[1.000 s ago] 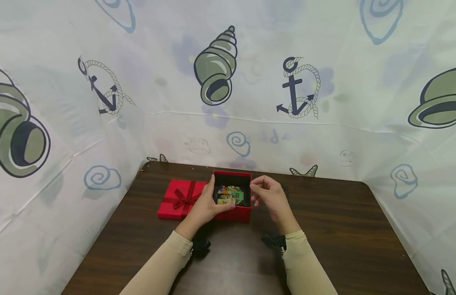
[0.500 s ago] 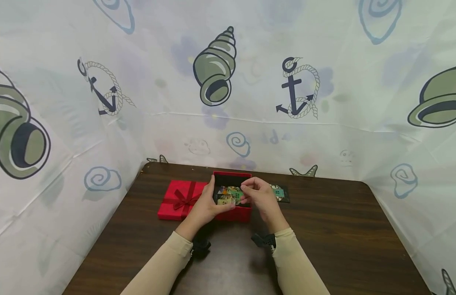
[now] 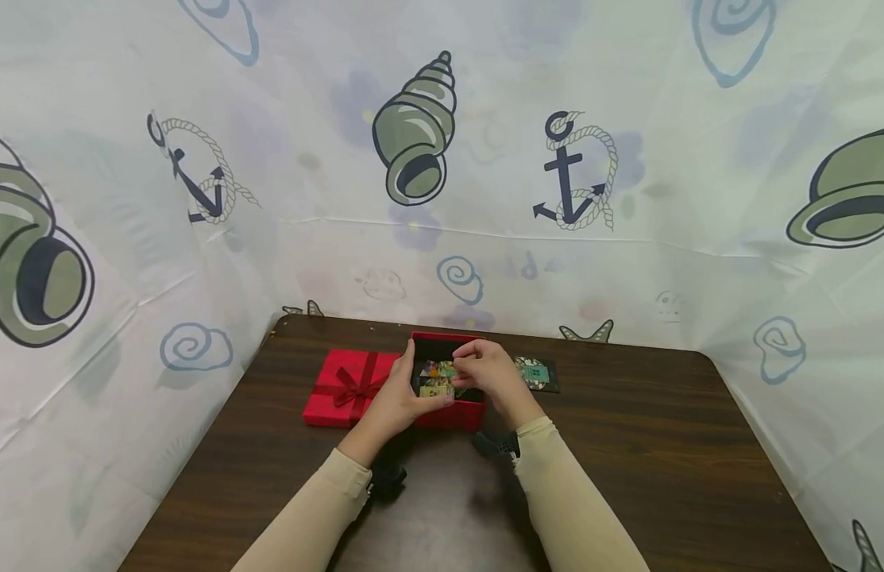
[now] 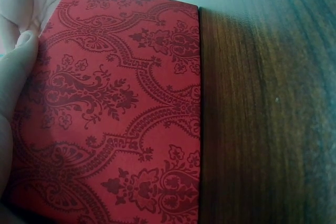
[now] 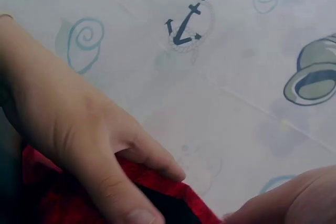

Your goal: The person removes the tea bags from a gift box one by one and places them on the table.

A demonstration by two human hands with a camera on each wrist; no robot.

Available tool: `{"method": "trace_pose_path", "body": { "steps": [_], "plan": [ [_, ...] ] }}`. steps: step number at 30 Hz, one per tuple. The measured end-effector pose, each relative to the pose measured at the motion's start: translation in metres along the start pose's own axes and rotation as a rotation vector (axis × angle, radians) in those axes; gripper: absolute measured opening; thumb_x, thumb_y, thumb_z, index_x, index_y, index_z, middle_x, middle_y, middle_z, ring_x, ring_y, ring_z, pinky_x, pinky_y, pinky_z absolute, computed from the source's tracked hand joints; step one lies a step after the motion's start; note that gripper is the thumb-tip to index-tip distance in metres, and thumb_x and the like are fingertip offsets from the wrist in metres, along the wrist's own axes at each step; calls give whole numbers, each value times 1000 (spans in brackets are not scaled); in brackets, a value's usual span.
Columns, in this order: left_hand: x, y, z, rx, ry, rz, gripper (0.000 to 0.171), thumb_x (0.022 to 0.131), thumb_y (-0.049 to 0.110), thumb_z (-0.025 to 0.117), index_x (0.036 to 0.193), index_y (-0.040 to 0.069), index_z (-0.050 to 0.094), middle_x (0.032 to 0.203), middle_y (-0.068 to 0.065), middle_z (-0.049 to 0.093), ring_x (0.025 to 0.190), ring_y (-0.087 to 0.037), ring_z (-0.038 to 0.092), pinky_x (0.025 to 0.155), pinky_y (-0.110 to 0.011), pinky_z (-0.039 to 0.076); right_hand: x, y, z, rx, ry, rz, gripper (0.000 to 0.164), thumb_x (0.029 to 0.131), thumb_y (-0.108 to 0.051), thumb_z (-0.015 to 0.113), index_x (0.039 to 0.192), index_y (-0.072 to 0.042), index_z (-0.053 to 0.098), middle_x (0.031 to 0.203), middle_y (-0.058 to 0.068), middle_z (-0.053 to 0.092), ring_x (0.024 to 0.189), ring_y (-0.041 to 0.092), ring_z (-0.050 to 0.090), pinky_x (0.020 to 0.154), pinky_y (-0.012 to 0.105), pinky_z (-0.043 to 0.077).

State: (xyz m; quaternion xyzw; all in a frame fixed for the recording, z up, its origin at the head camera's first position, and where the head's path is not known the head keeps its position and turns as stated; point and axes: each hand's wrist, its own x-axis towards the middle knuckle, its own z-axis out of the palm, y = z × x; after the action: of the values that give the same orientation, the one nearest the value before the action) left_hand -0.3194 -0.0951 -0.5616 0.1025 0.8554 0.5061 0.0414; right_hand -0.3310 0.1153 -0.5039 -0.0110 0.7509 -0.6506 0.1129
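An uncovered red gift box (image 3: 459, 415) stands near the back of the table, its dark inside holding small flat printed packets (image 3: 434, 389). My left hand (image 3: 399, 393) holds the box at its near left corner, thumb along the front rim and fingers up the left side. The left wrist view shows the patterned red front wall (image 4: 105, 103) beside my thumb (image 4: 18, 72). Over the right half of the opening is my right hand (image 3: 493, 377), fingers loosely bent, nothing visible in them. In the right wrist view its thumb (image 5: 118, 195) points down into the box, fingertips apart.
The red lid (image 3: 345, 389), tied with a dark red ribbon bow, lies left of the box. A flat packet with a green label (image 3: 536, 373) lies on the table to the right. Behind the brown table (image 3: 663, 445) hangs a white cloth (image 3: 499, 270) printed with shells and anchors.
My right hand has moved left from the box's right edge to over its inside, covering some packets. The packet on the table has come into sight. My left hand stays put.
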Motion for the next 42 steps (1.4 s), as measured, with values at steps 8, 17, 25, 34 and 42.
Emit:
{"method": "trace_pose_path", "body": {
  "steps": [8,17,25,34,42],
  "plan": [
    [-1,0,-2,7,-2,2,135,85,52,92,177,24,-2,176,-18,25,141,-39,54,117,-62,51,17,-27,6,-424,-166,77,37,104,-11,66,138,5,66,124,22,73,104,35,77,102,52,63],
    [-6,0,-4,12,-3,16,133,87,49,92,177,25,-3,181,-15,16,160,-43,37,123,-66,42,43,-33,10,-779,-254,-61,31,102,-11,69,131,-2,75,129,13,76,95,25,68,87,40,60],
    [-2,0,-3,12,-2,20,134,87,47,92,177,23,-3,177,-19,23,146,-41,51,120,-61,47,56,-30,8,-669,-310,40,28,104,7,57,126,7,74,121,23,75,114,39,74,99,46,64],
    [-1,0,-4,-17,-4,17,140,81,56,94,177,22,-2,174,-21,26,141,-38,52,120,-58,49,63,-33,10,-683,-304,124,25,102,8,59,119,5,78,105,14,76,99,27,76,92,40,67],
    [0,-1,-2,-9,-6,9,139,81,58,93,177,24,-1,175,-20,26,145,-39,49,122,-60,47,65,-27,9,-770,-305,83,24,96,8,67,116,5,79,106,13,77,99,32,79,94,45,66]
  ]
}}
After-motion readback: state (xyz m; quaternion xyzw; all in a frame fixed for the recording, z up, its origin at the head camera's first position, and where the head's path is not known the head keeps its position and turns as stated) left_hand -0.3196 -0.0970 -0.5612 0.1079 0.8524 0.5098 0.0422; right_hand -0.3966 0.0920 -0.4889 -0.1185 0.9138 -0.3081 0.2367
